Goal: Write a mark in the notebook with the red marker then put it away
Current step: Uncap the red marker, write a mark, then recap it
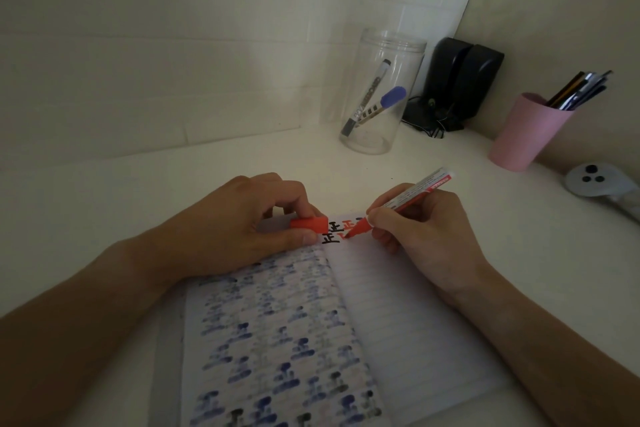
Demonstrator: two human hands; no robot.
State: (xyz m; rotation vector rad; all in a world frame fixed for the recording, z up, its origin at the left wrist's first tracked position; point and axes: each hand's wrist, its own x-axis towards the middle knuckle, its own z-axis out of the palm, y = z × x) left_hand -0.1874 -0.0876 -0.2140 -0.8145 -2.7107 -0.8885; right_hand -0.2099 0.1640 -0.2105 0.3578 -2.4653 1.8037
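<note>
An open lined notebook (398, 315) lies on the white desk in front of me. My right hand (426, 232) grips the uncapped red marker (412, 196), its tip touching the top of the right page beside black and red marks (337, 230). My left hand (242, 222) rests on the top of the left page and pinches the marker's red cap (310, 224) between thumb and fingers. The left page is covered with bled-through blue and black marks.
A clear plastic jar (381, 94) holding two markers stands at the back of the desk. Right of it are a black device (457, 83) with a cable, a pink cup (526, 132) of pens, and a grey object (595, 180) at the right edge. Walls close off the back and right.
</note>
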